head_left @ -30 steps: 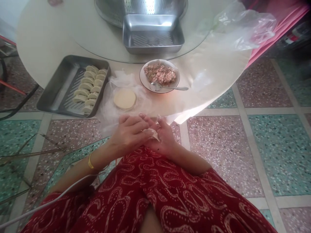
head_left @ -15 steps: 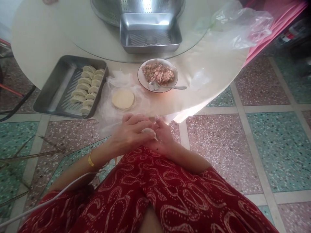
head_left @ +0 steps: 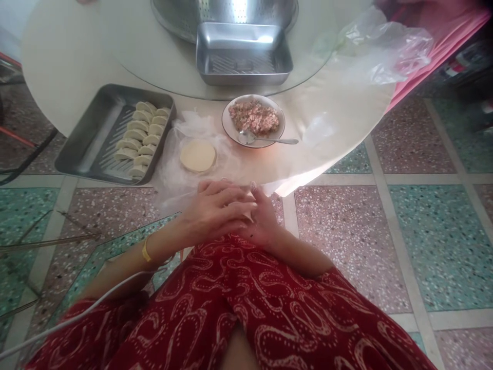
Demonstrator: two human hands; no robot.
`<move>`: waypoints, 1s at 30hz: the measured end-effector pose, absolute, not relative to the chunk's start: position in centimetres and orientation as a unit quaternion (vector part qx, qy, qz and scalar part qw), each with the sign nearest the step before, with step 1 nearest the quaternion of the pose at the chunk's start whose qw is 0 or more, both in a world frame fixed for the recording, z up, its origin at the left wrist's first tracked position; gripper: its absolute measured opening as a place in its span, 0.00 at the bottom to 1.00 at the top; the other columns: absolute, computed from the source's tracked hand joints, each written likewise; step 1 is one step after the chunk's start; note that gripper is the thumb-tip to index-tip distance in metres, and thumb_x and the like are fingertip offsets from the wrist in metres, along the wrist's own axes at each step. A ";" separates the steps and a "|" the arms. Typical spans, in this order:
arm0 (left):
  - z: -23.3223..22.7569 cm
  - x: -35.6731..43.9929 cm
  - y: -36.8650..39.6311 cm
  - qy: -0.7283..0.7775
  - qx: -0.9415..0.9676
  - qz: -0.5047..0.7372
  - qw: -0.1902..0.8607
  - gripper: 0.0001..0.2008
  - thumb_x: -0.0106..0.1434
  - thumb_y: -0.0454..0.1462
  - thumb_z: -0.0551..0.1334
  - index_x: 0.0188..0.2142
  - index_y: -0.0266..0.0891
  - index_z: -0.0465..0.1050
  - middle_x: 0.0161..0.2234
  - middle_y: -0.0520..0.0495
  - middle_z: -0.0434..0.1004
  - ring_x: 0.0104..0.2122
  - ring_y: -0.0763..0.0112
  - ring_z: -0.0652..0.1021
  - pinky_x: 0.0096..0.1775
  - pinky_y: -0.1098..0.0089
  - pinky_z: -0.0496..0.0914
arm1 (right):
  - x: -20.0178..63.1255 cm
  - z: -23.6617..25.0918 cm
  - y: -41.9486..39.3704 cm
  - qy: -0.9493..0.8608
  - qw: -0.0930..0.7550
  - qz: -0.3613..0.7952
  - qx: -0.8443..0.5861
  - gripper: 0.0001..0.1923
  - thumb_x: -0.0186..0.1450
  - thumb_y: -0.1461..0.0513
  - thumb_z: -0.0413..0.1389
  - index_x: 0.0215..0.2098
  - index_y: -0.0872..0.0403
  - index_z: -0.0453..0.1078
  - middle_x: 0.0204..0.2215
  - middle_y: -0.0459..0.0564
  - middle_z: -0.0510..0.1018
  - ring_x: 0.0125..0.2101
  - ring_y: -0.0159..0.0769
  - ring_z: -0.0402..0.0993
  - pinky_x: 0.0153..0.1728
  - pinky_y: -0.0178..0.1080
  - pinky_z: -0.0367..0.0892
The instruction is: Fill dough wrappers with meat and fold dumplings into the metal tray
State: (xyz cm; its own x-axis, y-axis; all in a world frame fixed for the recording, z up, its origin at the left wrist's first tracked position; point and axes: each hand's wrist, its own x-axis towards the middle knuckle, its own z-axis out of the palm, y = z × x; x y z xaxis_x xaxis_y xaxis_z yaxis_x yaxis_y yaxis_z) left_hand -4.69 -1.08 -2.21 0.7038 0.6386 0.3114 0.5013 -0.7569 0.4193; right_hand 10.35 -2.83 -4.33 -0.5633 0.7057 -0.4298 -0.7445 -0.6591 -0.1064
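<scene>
My left hand lies over my right hand, palms facing, just off the table's front edge. Between them is a dumpling, mostly covered by my left fingers; only a pale bit of dough shows. Flour whitens my right thumb. Just beyond my hands, a stack of round dumpling wrappers rests on a thin plastic bag. To its right stands a bowl of minced filling with a spoon lying across it. Folded dumplings sit in two rows in a metal tray at left.
A second metal tray and a perforated steel pan stand on the glass turntable. Crumpled clear plastic lies at the right, beside pink cloth. A white cable runs by my left forearm.
My left fingers have slid right and now cover most of the dumpling, whose pale dough showed more before. The table view has shifted slightly right.
</scene>
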 end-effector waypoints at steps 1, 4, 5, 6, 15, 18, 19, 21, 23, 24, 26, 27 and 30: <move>-2.1 -5.1 -1.3 0.305 0.917 0.223 0.129 0.11 0.69 0.44 0.57 0.46 0.46 0.72 0.46 0.50 0.79 0.46 0.61 0.77 0.47 0.59 0.69 | 10.4 -4.2 -2.8 0.046 0.412 0.881 -0.230 0.25 0.70 0.50 0.37 0.43 0.52 0.71 0.29 0.46 0.75 0.26 0.31 0.69 0.24 0.33 0.68; -2.2 -6.4 -2.1 0.328 0.911 0.245 0.053 0.09 0.69 0.41 0.59 0.47 0.43 0.70 0.44 0.51 0.78 0.44 0.64 0.76 0.45 0.60 0.67 | 10.6 -4.0 -2.9 0.043 0.409 0.879 -0.239 0.24 0.69 0.49 0.38 0.47 0.50 0.70 0.32 0.47 0.77 0.29 0.34 0.71 0.27 0.37 0.70; -2.3 -6.7 -2.4 0.343 0.904 0.254 0.037 0.08 0.69 0.41 0.59 0.45 0.43 0.70 0.43 0.52 0.78 0.43 0.65 0.76 0.45 0.60 0.67 | 10.6 -4.0 -2.8 0.038 0.411 0.879 -0.236 0.23 0.69 0.48 0.38 0.47 0.49 0.69 0.33 0.47 0.77 0.29 0.35 0.71 0.27 0.37 0.70; -2.5 -6.8 -2.6 0.357 0.897 0.261 0.026 0.06 0.69 0.40 0.59 0.43 0.43 0.70 0.42 0.53 0.79 0.43 0.66 0.75 0.45 0.60 0.66 | 10.5 -3.9 -2.8 0.032 0.414 0.880 -0.232 0.23 0.69 0.48 0.39 0.48 0.49 0.69 0.34 0.48 0.78 0.30 0.35 0.72 0.28 0.38 0.70; -3.0 -6.0 -2.7 0.354 0.887 0.296 -0.023 0.04 0.64 0.34 0.63 0.35 0.41 0.68 0.34 0.51 0.79 0.38 0.65 0.74 0.39 0.61 0.65 | 9.7 -4.4 -2.8 0.006 0.427 0.872 -0.238 0.24 0.66 0.47 0.44 0.52 0.47 0.68 0.39 0.50 0.80 0.36 0.39 0.75 0.33 0.42 0.71; -3.0 -6.1 -2.7 0.354 0.882 0.311 -0.010 0.03 0.64 0.34 0.63 0.34 0.42 0.70 0.33 0.51 0.79 0.37 0.65 0.73 0.39 0.61 0.65 | 9.7 -4.6 -2.8 0.001 0.428 0.871 -0.240 0.23 0.65 0.47 0.45 0.52 0.47 0.67 0.40 0.51 0.80 0.36 0.39 0.75 0.34 0.43 0.72; -3.0 -6.2 -2.7 0.357 0.881 0.309 -0.007 0.03 0.64 0.35 0.64 0.35 0.42 0.70 0.33 0.51 0.79 0.37 0.65 0.73 0.39 0.61 0.65 | 9.7 -4.7 -2.8 0.000 0.428 0.872 -0.238 0.23 0.65 0.48 0.44 0.52 0.48 0.67 0.41 0.51 0.81 0.35 0.39 0.75 0.33 0.42 0.72; -3.0 -6.4 -2.8 0.363 0.879 0.308 -0.008 0.03 0.64 0.37 0.65 0.36 0.42 0.71 0.34 0.50 0.79 0.36 0.64 0.72 0.39 0.62 0.64 | 9.7 -4.7 -2.8 -0.003 0.432 0.871 -0.232 0.22 0.66 0.49 0.44 0.53 0.48 0.66 0.43 0.51 0.81 0.34 0.38 0.75 0.33 0.42 0.73; -3.0 -6.4 -2.9 0.370 0.878 0.305 -0.008 0.04 0.63 0.37 0.65 0.35 0.41 0.71 0.34 0.50 0.80 0.36 0.64 0.72 0.39 0.62 0.64 | 9.7 -4.7 -2.8 -0.006 0.437 0.870 -0.231 0.22 0.67 0.50 0.43 0.53 0.47 0.65 0.44 0.51 0.81 0.35 0.39 0.76 0.34 0.43 0.73; -3.1 -6.4 -2.9 0.373 0.877 0.303 -0.006 0.04 0.63 0.36 0.65 0.34 0.40 0.71 0.33 0.50 0.80 0.36 0.64 0.72 0.39 0.62 0.64 | 9.7 -4.6 -2.8 -0.006 0.438 0.869 -0.232 0.22 0.67 0.50 0.43 0.53 0.47 0.65 0.44 0.51 0.81 0.35 0.39 0.76 0.35 0.43 0.74; -3.1 -6.3 -3.0 0.377 0.876 0.301 0.000 0.04 0.63 0.34 0.64 0.32 0.40 0.71 0.32 0.50 0.79 0.35 0.65 0.73 0.39 0.62 0.64 | 9.6 -4.6 -2.8 -0.004 0.438 0.868 -0.233 0.22 0.67 0.49 0.42 0.53 0.48 0.65 0.45 0.52 0.81 0.36 0.40 0.77 0.36 0.44 0.74; -3.2 -6.2 -3.0 0.378 0.876 0.299 0.003 0.05 0.63 0.34 0.64 0.31 0.39 0.70 0.32 0.50 0.79 0.35 0.65 0.73 0.39 0.62 0.63 | 9.6 -4.6 -2.8 -0.004 0.437 0.869 -0.231 0.22 0.67 0.49 0.42 0.53 0.48 0.64 0.45 0.52 0.81 0.36 0.40 0.77 0.37 0.44 0.74; -3.3 -6.1 -3.0 0.380 0.876 0.299 0.008 0.05 0.64 0.34 0.63 0.30 0.39 0.70 0.31 0.50 0.79 0.35 0.65 0.74 0.39 0.62 0.63 | 9.6 -4.7 -2.9 -0.005 0.434 0.873 -0.220 0.23 0.67 0.48 0.41 0.53 0.48 0.64 0.48 0.53 0.80 0.36 0.39 0.77 0.37 0.45 0.75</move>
